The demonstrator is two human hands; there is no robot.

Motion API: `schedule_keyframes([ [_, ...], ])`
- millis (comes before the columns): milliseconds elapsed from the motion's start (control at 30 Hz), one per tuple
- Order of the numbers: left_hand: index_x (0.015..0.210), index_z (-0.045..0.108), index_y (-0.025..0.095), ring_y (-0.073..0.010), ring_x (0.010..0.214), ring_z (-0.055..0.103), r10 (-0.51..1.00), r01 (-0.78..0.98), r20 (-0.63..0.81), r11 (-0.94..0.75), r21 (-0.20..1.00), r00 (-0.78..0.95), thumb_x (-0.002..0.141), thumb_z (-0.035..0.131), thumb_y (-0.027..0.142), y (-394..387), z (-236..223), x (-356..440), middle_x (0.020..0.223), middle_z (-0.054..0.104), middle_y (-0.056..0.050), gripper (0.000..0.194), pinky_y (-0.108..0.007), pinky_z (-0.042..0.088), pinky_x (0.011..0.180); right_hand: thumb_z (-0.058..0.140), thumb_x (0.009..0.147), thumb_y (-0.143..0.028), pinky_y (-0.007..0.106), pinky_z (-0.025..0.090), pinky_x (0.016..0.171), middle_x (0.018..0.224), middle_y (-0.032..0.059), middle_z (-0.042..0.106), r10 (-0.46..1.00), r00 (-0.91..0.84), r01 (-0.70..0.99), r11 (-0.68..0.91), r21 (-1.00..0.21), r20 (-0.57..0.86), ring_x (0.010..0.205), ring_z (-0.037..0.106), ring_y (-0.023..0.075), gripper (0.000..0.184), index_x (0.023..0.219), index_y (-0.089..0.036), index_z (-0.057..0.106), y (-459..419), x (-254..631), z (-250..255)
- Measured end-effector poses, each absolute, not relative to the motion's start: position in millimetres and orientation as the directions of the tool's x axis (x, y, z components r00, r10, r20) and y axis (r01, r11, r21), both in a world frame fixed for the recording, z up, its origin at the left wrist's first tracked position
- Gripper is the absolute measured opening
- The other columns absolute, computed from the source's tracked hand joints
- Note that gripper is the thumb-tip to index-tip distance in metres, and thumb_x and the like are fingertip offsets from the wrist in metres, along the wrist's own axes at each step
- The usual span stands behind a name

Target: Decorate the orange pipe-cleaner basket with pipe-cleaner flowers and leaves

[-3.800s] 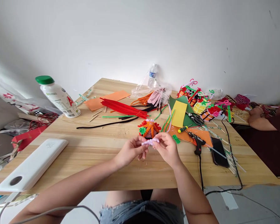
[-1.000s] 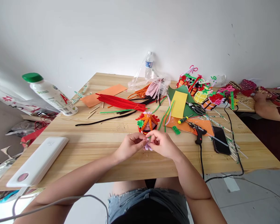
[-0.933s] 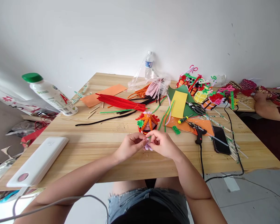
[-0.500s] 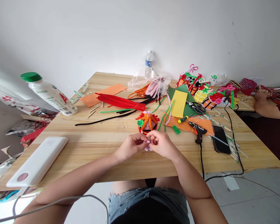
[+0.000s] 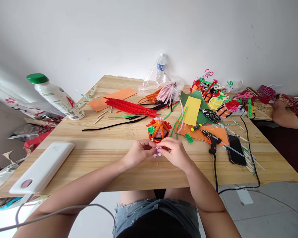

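Between my fingertips is a small pale-purple pipe cleaner piece (image 5: 158, 152), bent into small loops. My left hand (image 5: 140, 152) pinches it from the left. On its other side, my right hand (image 5: 174, 151) grips it between thumb and fingers. Just beyond both hands stands a round pipe cleaner ornament (image 5: 159, 130), with orange strands, a red fringe, a green tuft and a pale top. My fingers cover part of the purple piece.
Red pipe cleaners (image 5: 130, 107) lie behind the ornament. To the right are a glue gun (image 5: 213, 140), scissors (image 5: 211, 115), a screwdriver (image 5: 196, 127) and a phone (image 5: 236, 150). A white power bank (image 5: 43, 167) sits at left. Another person's arm (image 5: 286, 115) rests far right.
My fingers have shifted slightly around the purple piece, and more of its loops show between them. The whole view has moved a little; the things on the table stay put.
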State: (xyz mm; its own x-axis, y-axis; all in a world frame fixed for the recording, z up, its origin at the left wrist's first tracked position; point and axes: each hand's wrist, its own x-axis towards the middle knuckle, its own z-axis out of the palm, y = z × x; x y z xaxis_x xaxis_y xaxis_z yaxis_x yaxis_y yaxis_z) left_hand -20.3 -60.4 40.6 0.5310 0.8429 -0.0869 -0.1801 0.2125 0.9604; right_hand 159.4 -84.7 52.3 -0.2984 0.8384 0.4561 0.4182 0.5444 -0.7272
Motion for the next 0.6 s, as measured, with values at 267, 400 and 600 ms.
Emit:
schedule_keyframes([
  [267,0.076,0.067,0.012,-0.0134,0.065,0.066,0.885,-0.087,-0.007,0.053,0.995,0.465,0.068,0.079,0.036,-64.3,38.5,-20.9,0.070,0.071,-0.003,0.028,-0.024,0.055,0.064,0.059,0.089,-0.021,0.025,0.055,0.068,0.086,0.0073,0.069,0.794,-0.314,0.509,0.604,-0.613,0.521,0.076,0.066,0.0151,0.014,0.089,-0.019,0.072,-86.5,157.1,53.8],
  [400,0.083,0.066,0.012,-0.0144,0.069,0.067,0.902,-0.097,0.033,0.010,0.995,0.430,0.070,0.077,0.038,-65.0,35.1,-18.9,0.077,0.071,-0.004,0.031,-0.026,0.057,0.067,0.055,0.090,-0.020,0.026,0.054,0.064,0.084,0.0069,0.069,0.810,-0.322,0.547,0.582,-0.602,0.490,0.071,0.065,0.0145,0.015,0.086,-0.020,0.070,-88.4,155.8,56.9],
  [600,0.100,0.061,0.014,-0.0161,0.083,0.068,0.913,-0.290,0.079,0.044,0.956,0.399,0.072,0.077,0.040,-68.9,40.0,-18.4,0.092,0.071,-0.006,0.042,-0.031,0.058,0.078,0.053,0.089,-0.017,0.026,0.055,0.064,0.084,0.0069,0.069,0.752,-0.273,0.569,0.629,-0.530,0.599,0.071,0.065,0.0146,0.015,0.084,-0.020,0.067,-88.3,153.8,60.1],
])
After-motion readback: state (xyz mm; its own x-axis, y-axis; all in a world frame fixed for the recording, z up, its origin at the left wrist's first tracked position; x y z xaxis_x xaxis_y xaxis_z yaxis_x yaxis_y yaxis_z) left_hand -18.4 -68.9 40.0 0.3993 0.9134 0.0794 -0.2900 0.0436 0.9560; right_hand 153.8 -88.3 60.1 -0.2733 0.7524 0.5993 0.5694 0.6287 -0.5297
